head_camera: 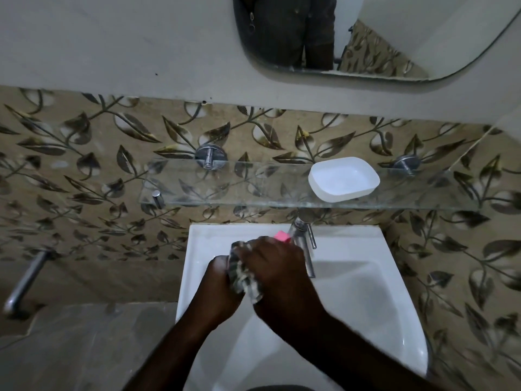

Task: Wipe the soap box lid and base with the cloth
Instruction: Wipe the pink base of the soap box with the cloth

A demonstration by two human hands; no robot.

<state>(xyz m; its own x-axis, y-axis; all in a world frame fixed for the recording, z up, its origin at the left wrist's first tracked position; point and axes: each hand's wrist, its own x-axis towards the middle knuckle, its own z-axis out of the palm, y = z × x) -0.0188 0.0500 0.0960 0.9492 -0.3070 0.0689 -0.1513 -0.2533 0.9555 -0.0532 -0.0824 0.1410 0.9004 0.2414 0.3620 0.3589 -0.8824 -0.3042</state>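
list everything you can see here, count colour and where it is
soap box half: one, white, open side up on the right part of the glass shelf
pink piece: one, pink, peeking out behind the right hand by the tap; cannot tell what it is
cloth: one, grey and white patterned, bunched between both hands
glass shelf: one, clear, on the wall above the sink
shelf brackets: two, chrome, at the shelf's back edge
tap: one, chrome, at the sink's back rim
sink: one, white, below the shelf
mirror: one, top of view
metal bar: one, chrome, far left
left hand: grips the cloth
right hand: curled over the cloth
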